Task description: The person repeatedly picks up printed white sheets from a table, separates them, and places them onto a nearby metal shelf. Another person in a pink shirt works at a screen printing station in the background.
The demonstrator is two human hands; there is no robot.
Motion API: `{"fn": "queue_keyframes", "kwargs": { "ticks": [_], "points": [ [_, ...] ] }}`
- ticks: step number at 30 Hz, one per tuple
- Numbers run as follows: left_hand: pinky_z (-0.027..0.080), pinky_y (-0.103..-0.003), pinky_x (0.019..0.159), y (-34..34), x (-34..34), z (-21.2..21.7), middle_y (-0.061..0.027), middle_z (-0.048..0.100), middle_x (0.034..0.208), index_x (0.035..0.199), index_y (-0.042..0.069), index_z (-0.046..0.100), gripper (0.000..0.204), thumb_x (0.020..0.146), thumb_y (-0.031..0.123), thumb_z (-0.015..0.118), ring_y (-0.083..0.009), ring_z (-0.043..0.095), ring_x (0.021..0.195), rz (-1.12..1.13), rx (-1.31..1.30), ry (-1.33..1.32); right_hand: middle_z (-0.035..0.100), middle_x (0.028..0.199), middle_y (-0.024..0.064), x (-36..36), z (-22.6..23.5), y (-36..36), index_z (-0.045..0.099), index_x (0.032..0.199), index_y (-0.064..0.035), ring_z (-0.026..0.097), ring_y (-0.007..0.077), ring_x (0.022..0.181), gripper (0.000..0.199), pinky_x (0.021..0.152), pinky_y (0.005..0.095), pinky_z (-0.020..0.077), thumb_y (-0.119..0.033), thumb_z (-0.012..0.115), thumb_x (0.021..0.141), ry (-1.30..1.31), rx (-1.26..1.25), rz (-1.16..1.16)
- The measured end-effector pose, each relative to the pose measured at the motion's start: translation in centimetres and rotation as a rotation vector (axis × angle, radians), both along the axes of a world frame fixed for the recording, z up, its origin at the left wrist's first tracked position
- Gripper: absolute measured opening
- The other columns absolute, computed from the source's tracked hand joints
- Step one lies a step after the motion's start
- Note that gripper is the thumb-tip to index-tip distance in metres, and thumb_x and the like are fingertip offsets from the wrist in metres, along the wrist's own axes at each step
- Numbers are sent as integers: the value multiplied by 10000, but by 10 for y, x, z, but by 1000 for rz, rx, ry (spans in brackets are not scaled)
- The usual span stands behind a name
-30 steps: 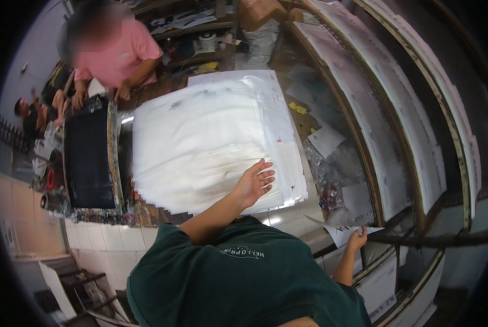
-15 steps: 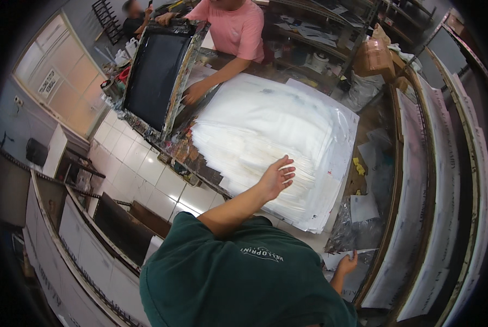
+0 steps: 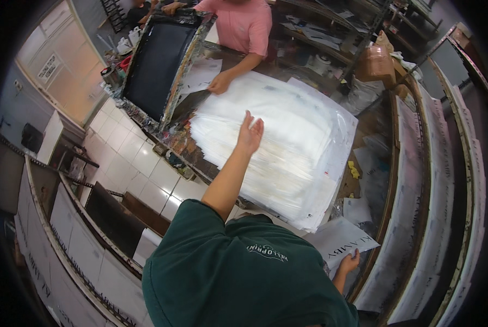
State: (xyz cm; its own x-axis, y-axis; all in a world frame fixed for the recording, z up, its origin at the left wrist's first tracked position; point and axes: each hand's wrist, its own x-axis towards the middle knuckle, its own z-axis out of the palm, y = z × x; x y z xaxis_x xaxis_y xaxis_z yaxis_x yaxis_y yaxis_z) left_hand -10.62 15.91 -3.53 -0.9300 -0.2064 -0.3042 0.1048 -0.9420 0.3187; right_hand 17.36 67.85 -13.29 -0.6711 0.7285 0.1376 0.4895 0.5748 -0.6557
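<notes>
My left hand [image 3: 250,134] reaches out over a fanned stack of thin white plastic sheets or bags [image 3: 293,125], fingers apart and nothing in them. Whether it touches the stack I cannot tell. At the lower right, my right hand [image 3: 348,262] grips the edge of a whitish plastic sheet [image 3: 339,240] with dark print. Across the table, a co-worker in a pink shirt [image 3: 241,24] has one hand [image 3: 220,83] at the stack's far left edge, beside another printed sheet [image 3: 200,74]. The co-worker's other hand [image 3: 173,7] is on top of a raised, dark screen-printing frame [image 3: 159,65].
Curved racks holding printed sheets stand at the right [image 3: 402,201] and lower left [image 3: 75,256]. Yellow scraps [image 3: 354,170] lie on the table's right side. Behind are cardboard boxes [image 3: 377,64] and metal shelving [image 3: 315,35]. White floor tiles [image 3: 146,166] show at the left.
My left hand has moved forward and left over the stack. The printed sheet at my right hand has come up into fuller view. The co-worker's lower hand has shifted right, uncovering a printed sheet.
</notes>
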Motion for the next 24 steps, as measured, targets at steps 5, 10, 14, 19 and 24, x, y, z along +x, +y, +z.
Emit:
{"fn": "queue_keyframes", "kwargs": {
  "ticks": [5, 10, 14, 19, 24],
  "points": [
    [496, -205, 696, -22, -80, -32, -117, 444, 874, 1244, -27, 224, 822, 708, 385, 690, -151, 509, 716, 238, 198, -176, 600, 923, 195, 15, 17, -22, 525, 1117, 8, 592, 241, 766, 452, 714, 305, 448, 63, 447, 675, 137, -144, -83],
    [513, -202, 693, 10, -129, -54, -152, 473, 987, 1174, -78, 332, 587, 807, 297, 595, -183, 552, 789, 343, 133, -330, 598, 914, 169, 33, 51, -53, 522, 1123, 9, 585, 201, 776, 457, 711, 274, 443, 64, 437, 677, 175, -57, -113],
    [474, -246, 817, 73, -146, -71, -172, 417, 1185, 1210, -113, 270, 496, 898, 237, 431, -216, 534, 939, 162, -163, -193, 563, 1083, 163, 59, 30, -53, 519, 1129, 9, 541, 225, 980, 478, 843, 296, 399, 61, 451, 659, 157, -174, -235],
    [388, -293, 968, 204, -80, 13, -254, 400, 1186, 1207, -146, 252, 512, 940, 291, 260, -259, 466, 1081, -243, -351, 68, 583, 902, 134, 81, 17, -64, 564, 1083, -64, 513, 207, 782, 466, 728, 284, 404, 37, 464, 640, 111, -137, -474],
    [382, -278, 973, 327, 25, 73, -259, 416, 1177, 1174, -178, 277, 550, 940, 317, 233, -259, 456, 1099, -557, -483, 249, 594, 922, 160, 132, 3, -73, 590, 1026, -72, 548, 268, 778, 424, 727, 324, 428, 26, 461, 634, 103, -61, -769]
  ]
}}
